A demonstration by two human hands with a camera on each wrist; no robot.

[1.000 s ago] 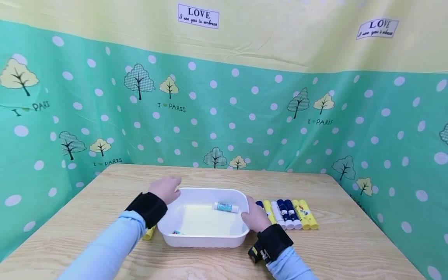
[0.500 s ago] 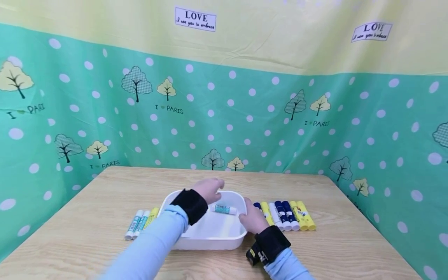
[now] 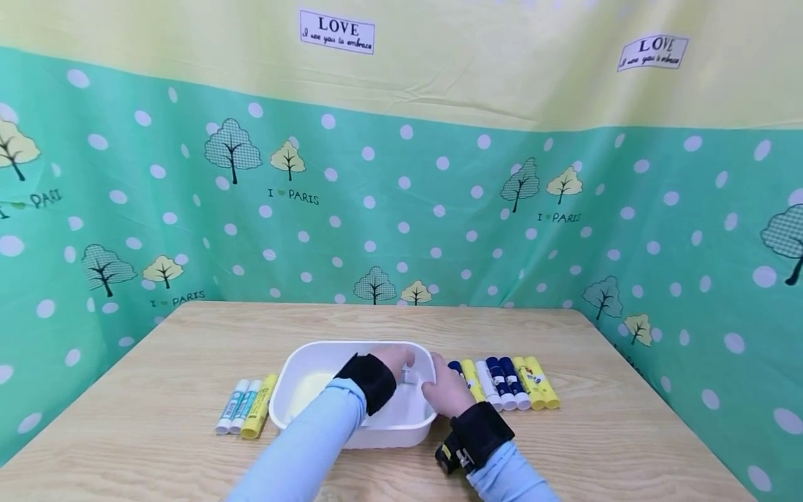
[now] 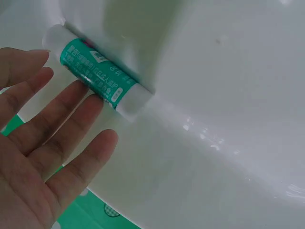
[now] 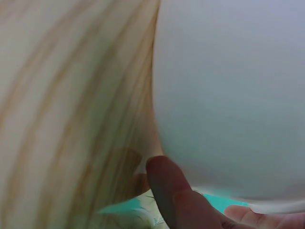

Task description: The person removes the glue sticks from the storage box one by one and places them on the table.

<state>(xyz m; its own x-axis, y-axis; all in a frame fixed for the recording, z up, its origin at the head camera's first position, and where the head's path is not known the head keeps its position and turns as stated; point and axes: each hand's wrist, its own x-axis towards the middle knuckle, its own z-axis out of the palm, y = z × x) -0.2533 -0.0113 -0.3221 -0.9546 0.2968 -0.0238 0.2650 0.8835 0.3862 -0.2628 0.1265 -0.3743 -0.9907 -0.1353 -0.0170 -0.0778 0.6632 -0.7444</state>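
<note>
A white plastic basin stands on the table. My left hand reaches inside it, near its right end. In the left wrist view, a glue stick with a green label and white ends lies against the basin's inner wall. The left hand's spread, nearly straight fingers are at its near side, two tips seeming to touch it, and the thumb is apart from it. My right hand grips the basin's right rim; the right wrist view shows one finger against the outer wall.
Left of the basin lie two white-and-teal glue sticks and a yellow one. A row of several yellow, navy and white glue sticks lies to the right. A patterned curtain hangs behind the wooden table.
My left hand has moved from the basin's left rim rightward and down to the glue stick inside. The right hand keeps its grip on the rim.
</note>
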